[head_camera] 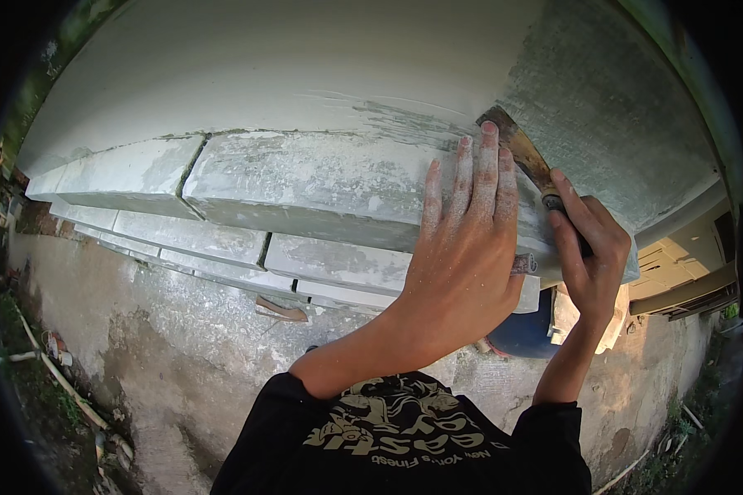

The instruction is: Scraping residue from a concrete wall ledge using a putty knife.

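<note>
My right hand (588, 253) grips the dark handle of a putty knife (523, 148), whose worn, stained blade lies against the pale wall (285, 68) near its corner with a darker grey face. The dust-coated fingers of my left hand (470, 241) are extended, one fingertip touching the blade near its tip. A grey rolled piece (524, 264), perhaps sandpaper, sticks out beside my left thumb, held under the palm. Below the wall runs a ledge of whitish blocks (309, 173) with dark joints and patchy coating. Scratches and grey streaks mark the wall just left of my fingers.
Lower stepped rows of blocks (340, 260) overhang a stained concrete floor (192, 334). A brown curved scrap (282, 309) lies on that floor. A dark blue round container (523, 334) stands beneath the ledge at right. Pipes (68, 383) and plants border the floor at left.
</note>
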